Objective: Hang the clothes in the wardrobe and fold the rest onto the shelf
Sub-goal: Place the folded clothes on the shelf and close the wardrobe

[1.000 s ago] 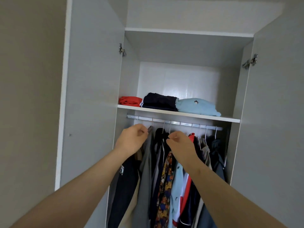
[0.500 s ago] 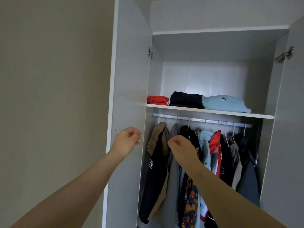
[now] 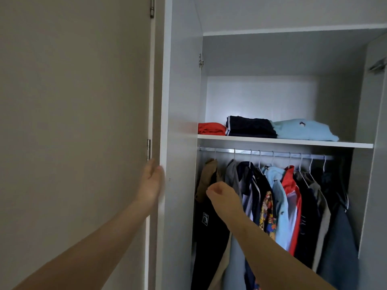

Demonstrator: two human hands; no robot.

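**Three Piles on the Shelf**

The white shelf sits inside the wardrobe. Three folded piles lie on it in a row. The red pile is on the left. The dark pile is in the middle. The light blue pile is on the right, touching the dark one.

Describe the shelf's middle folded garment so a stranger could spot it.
Find the white shelf above the clothes rail. Of three folded garments there, it is the dark navy one between the red one and the light blue one, white-striped at its left end.
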